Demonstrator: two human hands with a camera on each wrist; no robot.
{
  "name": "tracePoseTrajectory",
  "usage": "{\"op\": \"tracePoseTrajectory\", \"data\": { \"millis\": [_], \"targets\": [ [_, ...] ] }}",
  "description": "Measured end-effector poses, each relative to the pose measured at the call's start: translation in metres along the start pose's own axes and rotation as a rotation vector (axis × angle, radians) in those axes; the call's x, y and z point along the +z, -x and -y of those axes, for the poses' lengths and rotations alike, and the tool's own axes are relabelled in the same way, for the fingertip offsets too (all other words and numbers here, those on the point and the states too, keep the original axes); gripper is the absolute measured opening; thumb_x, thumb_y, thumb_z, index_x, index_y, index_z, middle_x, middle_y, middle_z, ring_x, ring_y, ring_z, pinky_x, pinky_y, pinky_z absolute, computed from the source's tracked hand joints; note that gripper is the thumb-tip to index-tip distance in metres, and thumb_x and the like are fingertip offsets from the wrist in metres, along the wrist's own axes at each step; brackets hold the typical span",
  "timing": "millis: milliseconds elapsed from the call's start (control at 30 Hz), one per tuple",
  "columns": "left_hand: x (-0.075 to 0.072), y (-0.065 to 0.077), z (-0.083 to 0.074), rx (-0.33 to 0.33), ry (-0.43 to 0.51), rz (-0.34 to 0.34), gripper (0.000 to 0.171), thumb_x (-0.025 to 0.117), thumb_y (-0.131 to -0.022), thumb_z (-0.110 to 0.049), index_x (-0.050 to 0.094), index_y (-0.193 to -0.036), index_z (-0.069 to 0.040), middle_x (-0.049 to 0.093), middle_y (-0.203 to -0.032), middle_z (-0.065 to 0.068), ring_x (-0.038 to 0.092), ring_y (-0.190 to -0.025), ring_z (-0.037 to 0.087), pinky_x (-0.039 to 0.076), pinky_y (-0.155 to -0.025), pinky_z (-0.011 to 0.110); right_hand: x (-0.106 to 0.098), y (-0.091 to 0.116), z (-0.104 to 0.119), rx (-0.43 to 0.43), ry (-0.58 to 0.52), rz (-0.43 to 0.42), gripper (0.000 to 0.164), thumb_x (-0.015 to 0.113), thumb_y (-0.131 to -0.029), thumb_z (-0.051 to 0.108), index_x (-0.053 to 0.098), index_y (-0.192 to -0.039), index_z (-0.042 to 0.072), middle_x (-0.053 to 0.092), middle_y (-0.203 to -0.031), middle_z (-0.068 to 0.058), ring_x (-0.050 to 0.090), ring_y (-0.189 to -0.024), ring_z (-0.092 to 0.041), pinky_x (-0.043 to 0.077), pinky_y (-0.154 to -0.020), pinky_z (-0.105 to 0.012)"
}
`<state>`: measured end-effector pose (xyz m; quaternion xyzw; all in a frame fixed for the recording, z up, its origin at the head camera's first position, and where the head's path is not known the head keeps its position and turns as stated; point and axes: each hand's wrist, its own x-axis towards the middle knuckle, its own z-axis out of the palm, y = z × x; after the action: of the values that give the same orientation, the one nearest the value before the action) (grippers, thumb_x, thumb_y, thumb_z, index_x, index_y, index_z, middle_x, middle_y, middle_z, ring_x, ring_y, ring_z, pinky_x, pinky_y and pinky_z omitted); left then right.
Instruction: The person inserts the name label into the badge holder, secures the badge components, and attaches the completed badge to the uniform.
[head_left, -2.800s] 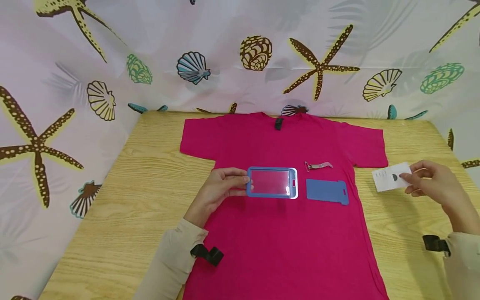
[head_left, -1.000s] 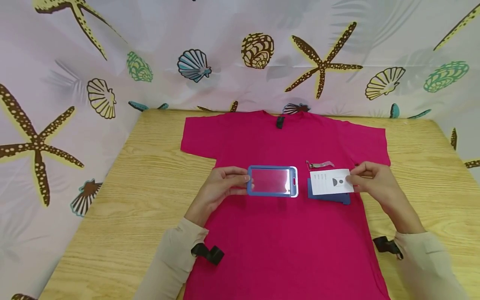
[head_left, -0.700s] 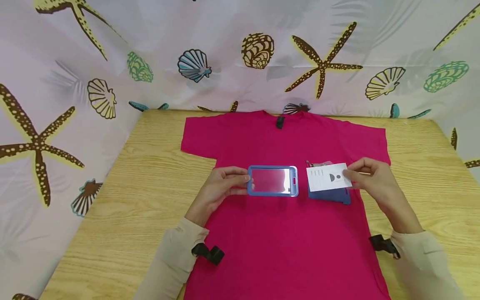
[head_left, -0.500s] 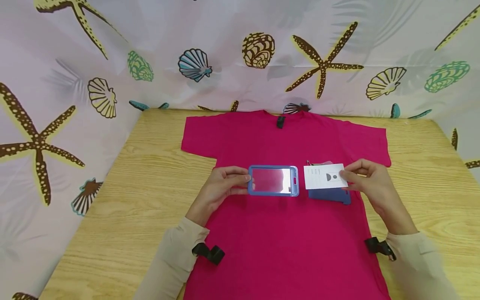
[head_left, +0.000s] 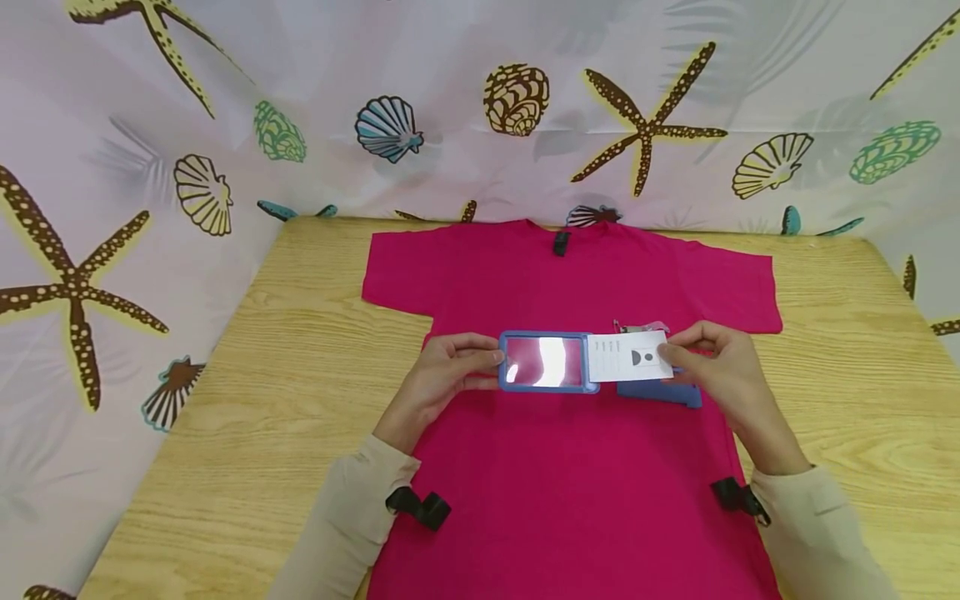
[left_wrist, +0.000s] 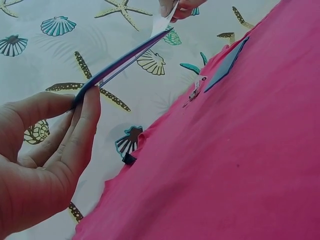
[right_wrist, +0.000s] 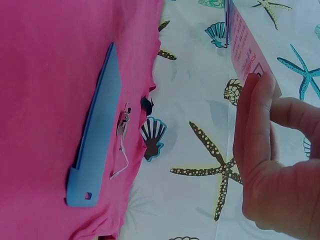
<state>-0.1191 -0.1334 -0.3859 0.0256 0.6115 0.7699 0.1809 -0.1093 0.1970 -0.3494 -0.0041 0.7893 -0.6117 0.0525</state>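
Observation:
My left hand point(head_left: 452, 372) pinches the left end of a blue badge holder point(head_left: 547, 333) with a clear window, held above a pink T-shirt point(head_left: 555, 475). Between thumb and fingers my right hand point(head_left: 716, 362) pinches the right end of a white printed card point(head_left: 618, 357). The card's left edge overlaps the holder's slotted right end; whether it sits inside cannot be told. In the left wrist view the card point(left_wrist: 162, 22) meets the far end of the tilted holder point(left_wrist: 125, 61). A separate blue plate point(head_left: 660, 393) lies on the shirt below, partly hidden by card and hand.
A metal clip with a clear strap point(right_wrist: 123, 125) lies on the shirt beside the blue plate. The shirt is spread over a wooden table point(head_left: 292, 358). Behind stands a shell-patterned cloth point(head_left: 450, 75). A black tag point(head_left: 561, 243) shows at the shirt's collar.
My right hand has brought the card leftward from the table's right side to the holder's right end. My left hand and the holder have barely moved.

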Motion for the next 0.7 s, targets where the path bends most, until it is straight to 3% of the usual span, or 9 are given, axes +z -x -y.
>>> {"op": "tracePoseTrajectory", "data": {
  "millis": [200,700],
  "targets": [
    [0.001,-0.0011,-0.0003,-0.002,0.005,-0.014,0.016,0.06,-0.089,0.003,0.061,-0.104,0.007,0.07,-0.083,0.001,0.069,-0.076,0.014,0.059,-0.072,0.034,0.0053,0.0005,0.0026,0.013,0.054,-0.013,0.029,0.067,-0.09,0.012,0.058,-0.104,-0.012,0.063,-0.088,0.001,0.067,-0.075,-0.009,0.059,-0.066,-0.028],
    [0.0001,0.0005,-0.0003,0.008,-0.009,0.009,0.02,0.059,-0.091,0.002,0.059,-0.108,0.011,0.07,-0.085,0.002,0.07,-0.076,0.015,0.059,-0.072,0.035,0.003,0.002,0.0046,-0.003,0.036,-0.02,0.027,0.066,-0.09,0.011,0.058,-0.103,-0.012,0.063,-0.086,0.003,0.067,-0.076,-0.009,0.059,-0.067,-0.029]
  ]
}}
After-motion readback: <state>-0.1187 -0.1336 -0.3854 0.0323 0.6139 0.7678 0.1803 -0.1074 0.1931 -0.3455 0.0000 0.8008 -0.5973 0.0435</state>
